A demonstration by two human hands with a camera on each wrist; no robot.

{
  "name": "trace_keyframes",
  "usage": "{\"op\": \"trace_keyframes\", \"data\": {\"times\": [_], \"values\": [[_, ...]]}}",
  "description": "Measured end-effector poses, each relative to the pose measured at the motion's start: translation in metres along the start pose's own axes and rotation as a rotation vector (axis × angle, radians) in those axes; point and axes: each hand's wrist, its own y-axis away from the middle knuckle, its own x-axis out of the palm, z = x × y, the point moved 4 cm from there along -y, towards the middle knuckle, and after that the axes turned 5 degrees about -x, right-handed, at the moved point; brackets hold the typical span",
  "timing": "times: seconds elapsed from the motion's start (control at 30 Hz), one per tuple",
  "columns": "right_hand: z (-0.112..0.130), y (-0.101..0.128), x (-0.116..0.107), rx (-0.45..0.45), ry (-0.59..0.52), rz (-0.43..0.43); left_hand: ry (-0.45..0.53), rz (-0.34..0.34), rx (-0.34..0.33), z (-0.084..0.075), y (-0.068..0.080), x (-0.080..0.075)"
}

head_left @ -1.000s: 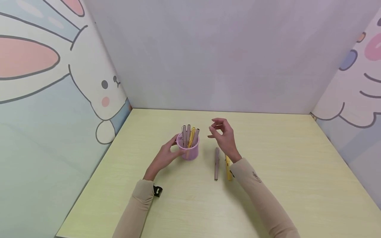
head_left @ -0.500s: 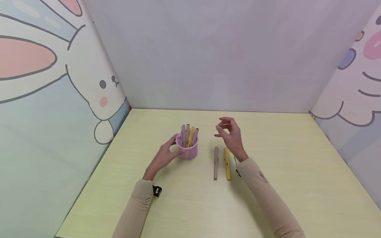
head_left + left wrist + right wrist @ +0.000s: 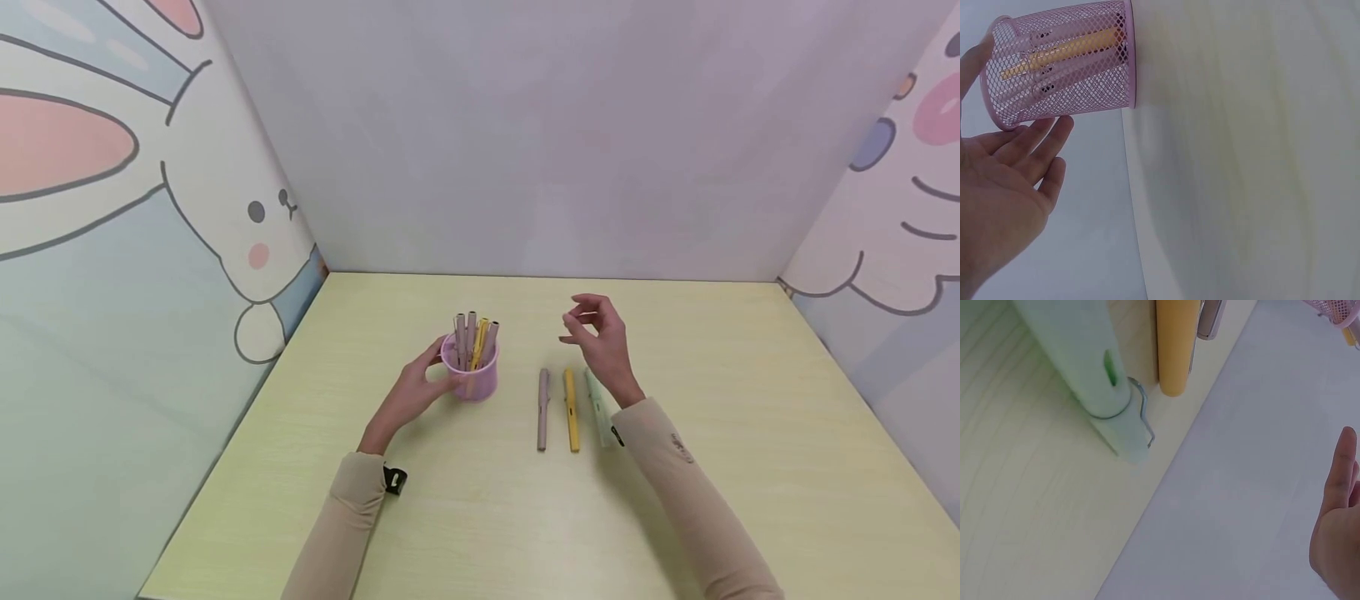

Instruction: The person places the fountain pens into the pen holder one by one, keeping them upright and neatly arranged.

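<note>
A pink mesh pen cup (image 3: 480, 387) stands upright on the table, holding several mauve pens and a yellow pen (image 3: 477, 346). My left hand (image 3: 411, 396) grips it from the left side, thumb in front and fingers around the back; the left wrist view shows the fingertips on the mesh of the cup (image 3: 1060, 112). My right hand (image 3: 607, 350) hovers with loosely bent fingers and nothing in them. Below it lie a mauve pen (image 3: 542, 412), a yellow pen (image 3: 572, 412) and a pale green pen (image 3: 597, 408), roughly side by side. My right sleeve stands beside the green pen.
The pale wooden table (image 3: 450, 517) ends at a plain grey-white back wall (image 3: 555, 167). Side walls with cartoon animals, such as a rabbit (image 3: 225, 192), bound it on the left and right.
My right hand has moved to the right, away from the cup, uncovering the yellow pen and then the green pen. My left hand keeps its grip on the cup.
</note>
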Motion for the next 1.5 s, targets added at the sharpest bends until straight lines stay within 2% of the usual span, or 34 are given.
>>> {"op": "trace_keyframes", "data": {"times": [0.6, 1.2, 1.5], "values": [[0.001, 0.003, -0.028, 0.039, 0.057, -0.021, 0.003, -0.005, 0.022, -0.002, -0.002, 0.000], [-0.008, 0.014, -0.050, 0.173, 0.113, -0.009, -0.003, -0.005, 0.015, -0.003, 0.001, 0.000], [0.016, 0.020, -0.050, 0.244, 0.162, 0.017, -0.010, -0.001, -0.014, 0.000, 0.000, -0.001]]}}
